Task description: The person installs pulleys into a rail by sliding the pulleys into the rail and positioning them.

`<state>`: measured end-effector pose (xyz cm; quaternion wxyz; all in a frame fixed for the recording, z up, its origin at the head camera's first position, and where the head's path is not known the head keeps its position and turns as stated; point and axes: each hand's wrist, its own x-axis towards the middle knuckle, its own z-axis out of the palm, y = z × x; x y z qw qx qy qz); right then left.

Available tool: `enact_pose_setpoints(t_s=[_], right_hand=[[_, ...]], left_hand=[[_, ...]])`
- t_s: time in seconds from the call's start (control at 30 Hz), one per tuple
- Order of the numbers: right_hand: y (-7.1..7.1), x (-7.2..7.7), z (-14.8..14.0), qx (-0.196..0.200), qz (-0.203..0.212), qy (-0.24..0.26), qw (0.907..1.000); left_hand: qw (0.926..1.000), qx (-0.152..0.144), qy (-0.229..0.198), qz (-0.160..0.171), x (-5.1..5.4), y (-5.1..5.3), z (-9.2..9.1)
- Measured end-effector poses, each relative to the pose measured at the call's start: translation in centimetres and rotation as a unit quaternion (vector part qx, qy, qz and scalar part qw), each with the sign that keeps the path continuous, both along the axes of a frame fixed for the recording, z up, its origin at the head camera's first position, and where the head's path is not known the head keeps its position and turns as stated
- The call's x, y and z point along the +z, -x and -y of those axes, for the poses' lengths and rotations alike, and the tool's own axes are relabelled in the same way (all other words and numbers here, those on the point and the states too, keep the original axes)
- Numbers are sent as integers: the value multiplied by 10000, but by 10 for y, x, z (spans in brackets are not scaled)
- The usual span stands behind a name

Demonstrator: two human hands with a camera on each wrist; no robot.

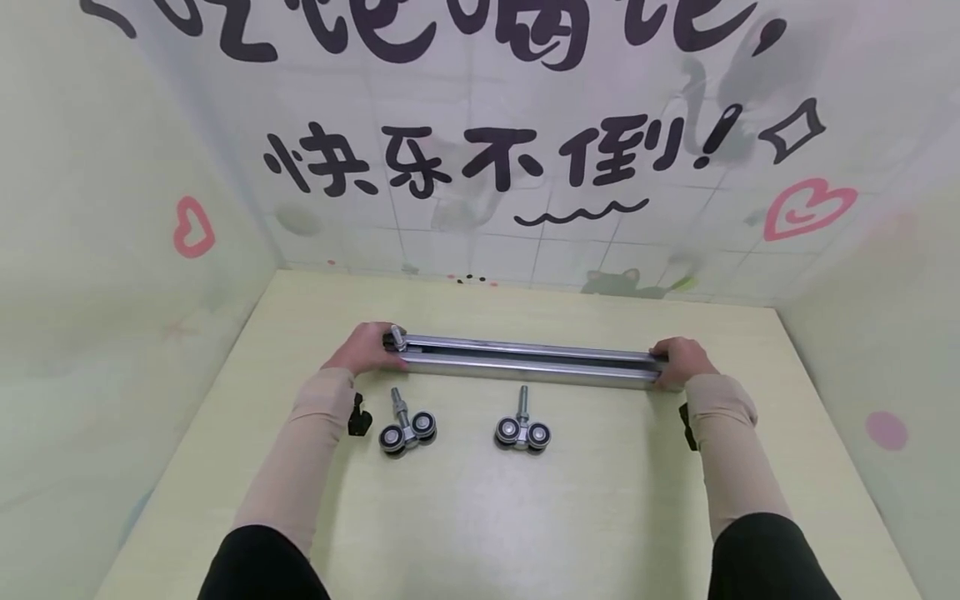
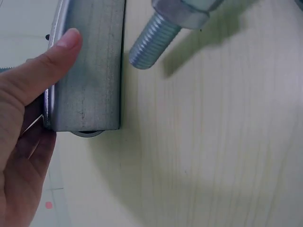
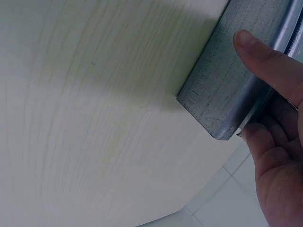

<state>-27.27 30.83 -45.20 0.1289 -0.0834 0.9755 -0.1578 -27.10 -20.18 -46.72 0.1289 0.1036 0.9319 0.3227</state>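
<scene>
Left hand [image 1: 369, 348], as I watch it from far away, holds the left end of a long metal rail [image 1: 525, 368], its thumb on the near side and its fingers behind. Next to that hand, a shiny bolt [image 1: 398, 337] pokes up at the rail's left end. On the near side of the rail, close to its left end, one wheel set [image 1: 407, 435] sits on the pale table [image 1: 600, 500], its stem tipped to the left. More to the right, just in front of the rail's middle, I see another wheel set [image 1: 522, 432], and its stem points at the rail. At the rail's right end, the right hand [image 1: 684, 362] holds on too, thumb in front. I can't tell if the rail touches the table. Up past the rail's right end, I see a pink heart [image 1: 770, 218] on the wall.
</scene>
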Motion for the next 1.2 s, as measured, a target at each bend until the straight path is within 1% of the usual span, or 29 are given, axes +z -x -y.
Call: enact_pose_setpoints(t_s=[0.1,0.33,0.47,0.53,0.63,0.73,0.83,0.9,1.03,1.1,1.2], right_hand=[[-1,0,2,54,-59,-40,10000],[-2,0,1,164,-120,-53,9998],[-2,0,-2,336,-148,-85,9993],[-1,1,-2,436,-63,-57,9990],[-1,3,0,591,174,-107,9980],[-1,9,6,734,455,-281,9959],[-3,18,18,857,516,-349,9944],[-6,24,30,897,414,-180,9949],[-14,33,60,1057,-95,389,9936],[-18,34,77,1176,-319,694,9901],[-25,31,102,1334,-430,1003,9850]], left_hand=[[9999,48,83,69,1,2,0],[9986,247,158,450,8,4,-5],[9982,245,214,509,9,6,-9],[9981,244,274,496,10,6,-10],[9978,251,355,498,12,5,-10],[9977,266,376,494,14,4,-11],[9976,295,368,504,16,3,-12],[9975,312,380,505,17,2,-12],[9975,304,401,487,19,1,-13],[9976,297,399,484,19,1,-13],[9976,311,401,471,19,2,-12]])
